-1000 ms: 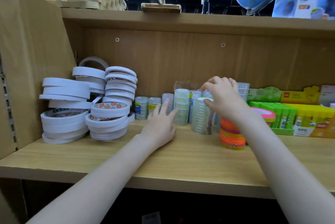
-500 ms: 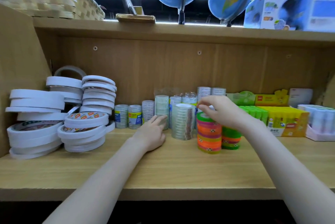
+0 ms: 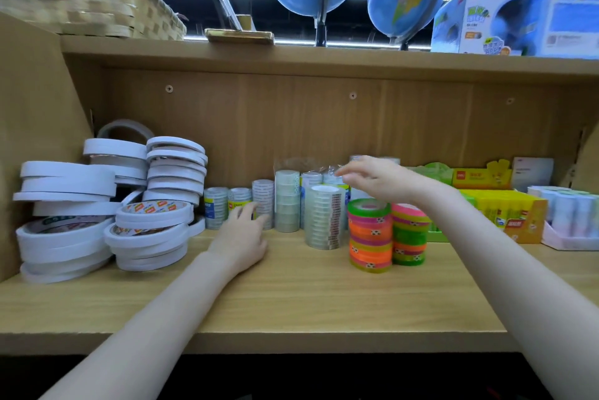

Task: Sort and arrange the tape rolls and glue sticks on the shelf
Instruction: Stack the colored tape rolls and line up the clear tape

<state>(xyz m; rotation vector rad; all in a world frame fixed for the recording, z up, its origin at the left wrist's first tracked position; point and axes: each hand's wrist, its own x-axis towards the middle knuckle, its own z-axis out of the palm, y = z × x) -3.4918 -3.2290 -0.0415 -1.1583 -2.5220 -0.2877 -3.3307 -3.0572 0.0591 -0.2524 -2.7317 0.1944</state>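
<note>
- We see our left hand (image 3: 241,239) resting on the shelf (image 3: 291,302), fingers relaxed, just before the small clear tape rolls (image 3: 240,197).
- Our right hand (image 3: 377,181) hovers above the neon tape stacks (image 3: 369,234), fingers loose, holding nothing.
- Glue sticks (image 3: 499,208) sit boxed at right; white tape rolls (image 3: 64,205) are piled at left.
</note>
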